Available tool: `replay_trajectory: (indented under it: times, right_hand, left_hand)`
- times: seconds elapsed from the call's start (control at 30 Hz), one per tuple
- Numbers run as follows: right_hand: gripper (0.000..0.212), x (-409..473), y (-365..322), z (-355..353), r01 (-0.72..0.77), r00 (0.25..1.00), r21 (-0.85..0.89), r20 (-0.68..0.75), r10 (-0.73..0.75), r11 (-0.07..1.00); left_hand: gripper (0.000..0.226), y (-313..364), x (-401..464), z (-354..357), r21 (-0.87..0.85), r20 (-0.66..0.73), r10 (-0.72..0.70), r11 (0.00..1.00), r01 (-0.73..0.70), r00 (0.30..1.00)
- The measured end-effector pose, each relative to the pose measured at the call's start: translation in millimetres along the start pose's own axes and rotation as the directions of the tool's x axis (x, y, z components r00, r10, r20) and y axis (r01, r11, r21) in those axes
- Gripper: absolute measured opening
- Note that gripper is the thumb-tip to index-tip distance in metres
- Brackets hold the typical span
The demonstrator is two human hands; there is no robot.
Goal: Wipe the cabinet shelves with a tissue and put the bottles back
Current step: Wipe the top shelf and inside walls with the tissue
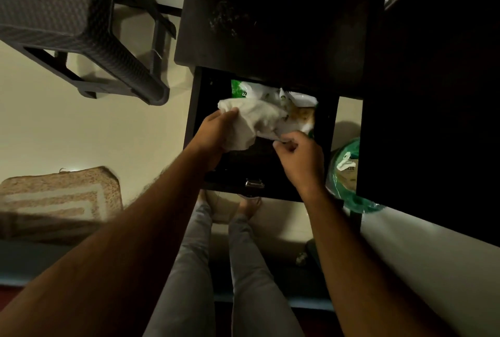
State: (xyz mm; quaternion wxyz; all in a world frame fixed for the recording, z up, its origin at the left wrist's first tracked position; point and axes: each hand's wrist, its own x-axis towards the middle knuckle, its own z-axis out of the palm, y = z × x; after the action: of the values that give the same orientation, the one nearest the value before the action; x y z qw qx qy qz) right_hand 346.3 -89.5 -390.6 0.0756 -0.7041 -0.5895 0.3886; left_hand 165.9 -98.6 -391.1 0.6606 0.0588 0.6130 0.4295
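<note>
Tissue first: it's a crumpled white paper tissue [251, 122], stretched between my two hands right above the open black drawer [194, 109] of the dark cabinet.

Going left to right: a dark woven-pattern plastic stool [62, 6] is up in the far left corner, and a beige patterned floor mat [56, 196] lies lower down on the tiled floor. Then my left hand [216, 133], fingers curled around the tissue's left end. Behind the tissue, inside the drawer, sit some green and white plastic packets [295, 101]. My right hand [300, 158] pinches the tissue's lower right edge between thumb and fingers. Just right of the drawer is a green plastic bag [349, 174] with something pale inside; can't tell what. No bottles in sight from this angle.
</note>
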Motion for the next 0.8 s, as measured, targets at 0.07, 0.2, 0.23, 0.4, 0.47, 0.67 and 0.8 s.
replay_trajectory:
  times: [0.07, 0.2, 0.23, 0.4, 0.47, 0.67, 0.8]
  right_hand:
    - [0.021, -23.2, 6.1, -0.5, -0.080, 0.997, 0.114, 0.023, 0.077, 0.990]
    - [0.015, -62.2, 20.6, 2.4, -0.290, 0.956, 0.335, 0.145, 0.256, 0.896]
    - [0.014, -71.3, 25.2, 3.1, -0.332, 0.941, 0.341, 0.178, 0.286, 0.879]
    - [0.014, -104.2, 41.3, 6.5, -0.364, 0.921, 0.220, 0.226, 0.316, 0.905]
    - [0.011, -105.4, 43.2, 6.4, -0.309, 0.937, 0.187, 0.230, 0.264, 0.933]
    - [0.013, -93.8, 49.1, 1.6, -0.174, 0.970, 0.200, 0.205, 0.132, 0.964]
    - [0.014, -74.4, 47.1, 3.3, -0.137, 0.982, 0.216, 0.155, 0.105, 0.967]
  left_hand:
    - [0.028, -9.6, -17.5, -0.2, -0.029, 0.013, -0.031, 0.999, 0.031, 0.999]
    - [0.024, -30.5, -55.1, -2.5, -0.085, 0.050, -0.104, 0.990, 0.108, 0.993]
    - [0.026, -35.6, -63.3, -4.7, -0.089, 0.066, -0.120, 0.988, 0.126, 0.991]
    - [0.030, -59.7, -90.4, -21.7, -0.063, 0.064, -0.226, 0.971, 0.230, 0.972]
    - [0.026, -63.8, -91.1, -28.1, 0.018, 0.055, -0.238, 0.971, 0.238, 0.970]
    - [0.019, -42.3, -68.4, -31.2, 0.263, 0.064, -0.192, 0.950, 0.169, 0.979]
    - [0.016, -29.3, -54.7, -26.7, 0.325, 0.069, -0.144, 0.939, 0.115, 0.987]
